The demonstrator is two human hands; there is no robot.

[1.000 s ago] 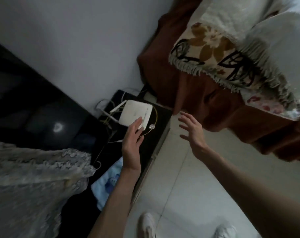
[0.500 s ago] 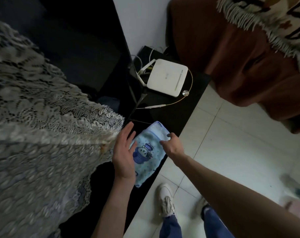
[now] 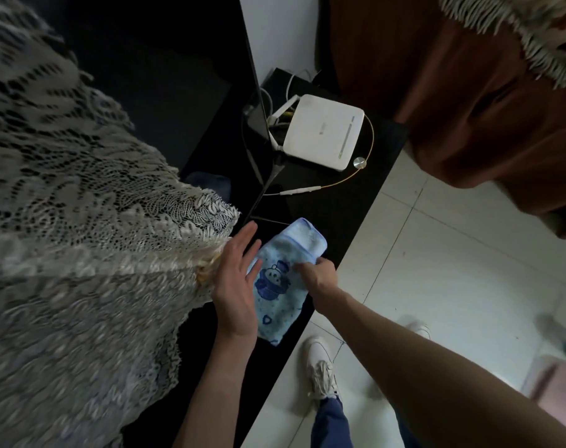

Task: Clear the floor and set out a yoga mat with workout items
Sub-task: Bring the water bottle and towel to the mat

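Head view, near to far. Nearest the viewer, two white shoes (image 3: pixel 320 367) stand on the pale tiled floor (image 3: pixel 443 263), just beside the front edge of a long black surface (image 3: pixel 346 202). At that front edge lies a small blue towel (image 3: pixel 280 279) printed with a cartoon figure, apparently folded, its lower corner reaching to the edge itself. The right hand (image 3: pixel 317 276) pinches the towel's right border, fingers pressed together on the cloth; the left hand (image 3: pixel 234 286) rests flat along its left side, fingers (image 3: pixel 246 244) straight and slightly spread, not gripping. A lace cloth (image 3: pixel 81 253) drapes over something on the left, its fringe touching the left hand. Farther along the surface, toward its far end, sit a white router (image 3: pixel 323 130), its cables, and a thin gold-coloured wire (image 3: pixel 356 176); beyond them hangs a brown bedcover (image 3: pixel 485 108). The step in hand appears to be collecting the towel as a workout item; no yoga mat is in view, so setting out seems not yet begun. The next move likely calls for closing the grip and lifting the towel clear without snagging the lace, then carrying it to open floor.
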